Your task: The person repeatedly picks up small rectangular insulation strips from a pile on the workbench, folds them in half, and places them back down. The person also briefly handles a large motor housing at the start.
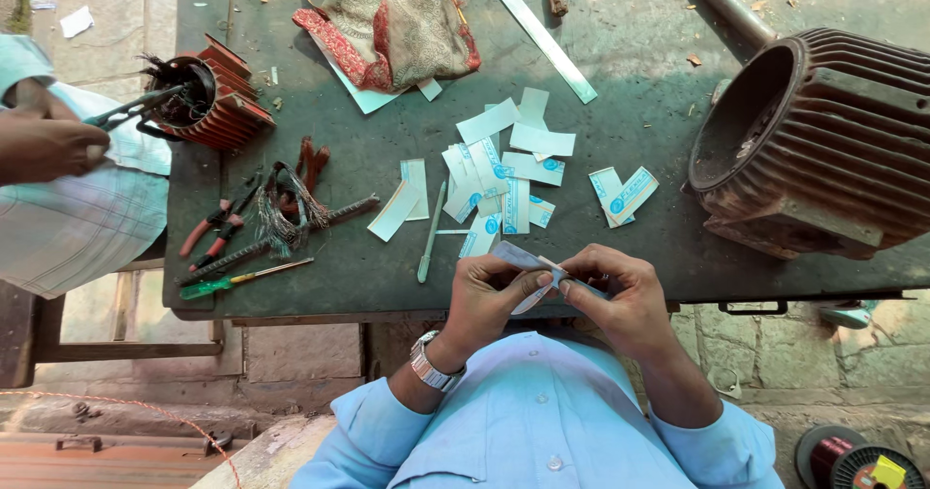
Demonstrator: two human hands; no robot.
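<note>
- Paper strip (531, 278): a narrow slip, white with pale blue print, bent between both hands. It is held just above the near edge of the dark green surface (639, 63), in front of the person's chest.
- Left hand (489, 290): grip closed on the strip's left part, thumb pressed over it, fingers curled beneath. A metal wristwatch (433, 366) sits on this wrist.
- Right hand (620, 290): grip narrow, thumb and forefinger pinching the strip's right end; remaining fingers folded in.
- Loose slips (509, 174): many like pieces of white and blue paper lie scattered on the surface just beyond the hands.
- Large ribbed motor housing (823, 140): rusty, lying on its side at the right of the surface.
- Small wound stator (208, 92): at the left edge, where another person's hand (48, 145) applies pliers (131, 109).
- Red-handled pliers (215, 229) and a green screwdriver (232, 280) lie at the near left.
</note>
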